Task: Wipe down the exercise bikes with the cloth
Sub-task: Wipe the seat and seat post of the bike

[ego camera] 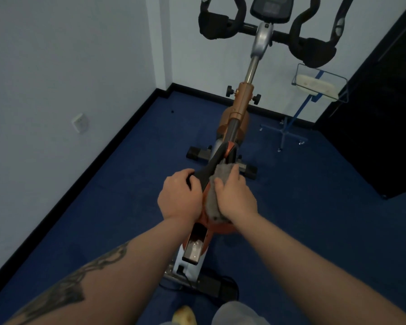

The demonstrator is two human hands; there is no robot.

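The bike point(240, 106) frame is gripped by the left hand point(179, 195) for steadiness, while the cloth point(215, 195) is clutched and pressed against it by the right hand point(234, 195).

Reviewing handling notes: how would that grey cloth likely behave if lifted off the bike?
The grey cloth is probably floppy: it bunches and folds under the right hand. Likely light, since fingers alone pin it. Its fuzzy surface suggests it grips the bike frame rather than slipping.

One head camera, looking forward and down

We see close over both forearms, along the exercise bike point(240, 109) toward the far corner of the room
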